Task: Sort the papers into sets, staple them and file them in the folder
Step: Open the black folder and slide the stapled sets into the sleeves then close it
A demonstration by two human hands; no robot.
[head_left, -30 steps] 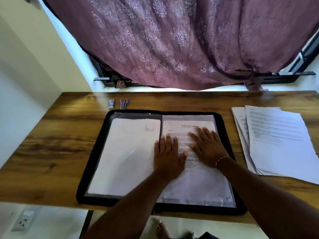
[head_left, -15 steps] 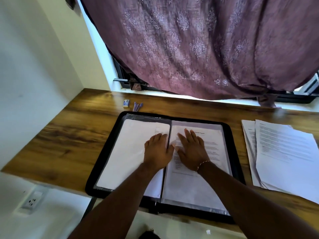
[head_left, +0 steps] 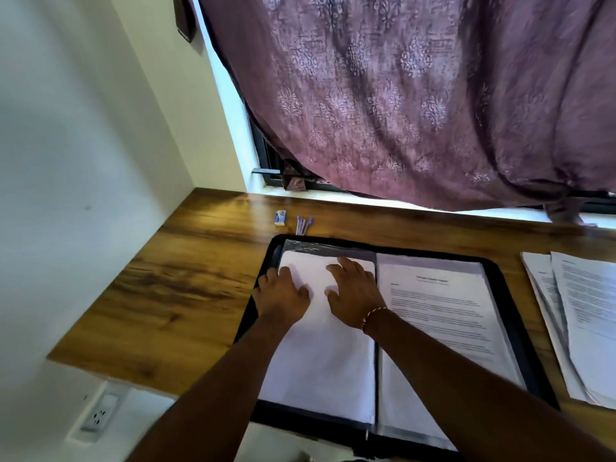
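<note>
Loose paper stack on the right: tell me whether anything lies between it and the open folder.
Nothing visible does. Only bare wooden desk separates the paper stack from the folder's right edge. Left hand and right hand rest on its left page.

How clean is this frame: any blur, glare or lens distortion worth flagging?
Head view: wide-angle stretch slants the wall and desk; daylight blows out a strip under the curtain; the wall socket is smeared by blur; the printed page has unreadable text; the left hand and right hand look fairly sharp.
</note>
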